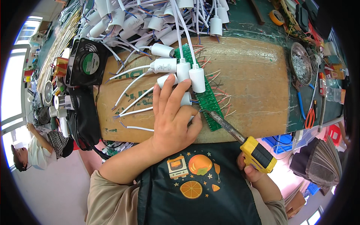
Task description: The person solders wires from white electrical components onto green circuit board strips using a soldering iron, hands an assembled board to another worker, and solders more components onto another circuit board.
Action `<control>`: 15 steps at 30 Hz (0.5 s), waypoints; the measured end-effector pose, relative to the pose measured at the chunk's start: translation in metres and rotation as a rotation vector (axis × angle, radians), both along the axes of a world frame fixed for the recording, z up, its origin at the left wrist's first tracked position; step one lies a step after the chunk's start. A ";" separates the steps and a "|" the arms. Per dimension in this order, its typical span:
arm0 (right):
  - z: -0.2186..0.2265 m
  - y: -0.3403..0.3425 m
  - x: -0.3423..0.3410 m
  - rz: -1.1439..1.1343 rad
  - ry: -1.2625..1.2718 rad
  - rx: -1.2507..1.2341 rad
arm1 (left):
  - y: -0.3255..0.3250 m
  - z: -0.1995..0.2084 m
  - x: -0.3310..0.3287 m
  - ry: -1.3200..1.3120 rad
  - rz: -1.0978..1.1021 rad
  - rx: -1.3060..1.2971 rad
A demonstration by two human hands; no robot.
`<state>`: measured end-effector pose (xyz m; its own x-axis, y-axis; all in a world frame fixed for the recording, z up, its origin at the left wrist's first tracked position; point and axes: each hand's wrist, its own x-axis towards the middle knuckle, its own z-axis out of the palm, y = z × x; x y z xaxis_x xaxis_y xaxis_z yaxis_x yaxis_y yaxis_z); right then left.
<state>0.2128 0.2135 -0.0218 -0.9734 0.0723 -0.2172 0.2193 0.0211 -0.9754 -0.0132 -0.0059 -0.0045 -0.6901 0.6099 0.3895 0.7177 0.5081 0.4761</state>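
My left hand [172, 116] lies over the cardboard with thumb and index finger pinched on a thin white cable [191, 118] at the edge of a long green circuit board [210, 107]. Its other fingers stretch across the white cylindrical lamp sockets [186, 98] beside the board. Gripped in my right hand [249, 170] is a soldering iron [258, 154] with a yellow and black handle. The iron's tip touches or hovers just above the board near my left fingertips; I cannot tell which. Two sockets [197, 79] lie across the board, and red and black wires [225, 99] stick out along its right side.
A brown cardboard sheet [255, 82] covers the bench. Many white corded sockets [131, 22] are heaped at the back. A black fan [88, 63] stands left, a metal dish [301, 62] right, and orange tape [276, 17] back right. Another person [45, 146] is far left.
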 end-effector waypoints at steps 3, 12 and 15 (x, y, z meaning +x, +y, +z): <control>-0.002 0.001 0.001 0.000 0.003 0.007 | 0.001 0.000 0.000 0.007 0.004 -0.005; -0.004 -0.001 0.000 -0.012 0.023 -0.033 | 0.002 0.000 0.001 0.009 0.009 -0.024; -0.004 -0.002 -0.001 -0.014 0.031 -0.054 | 0.002 -0.001 0.001 0.011 0.010 -0.023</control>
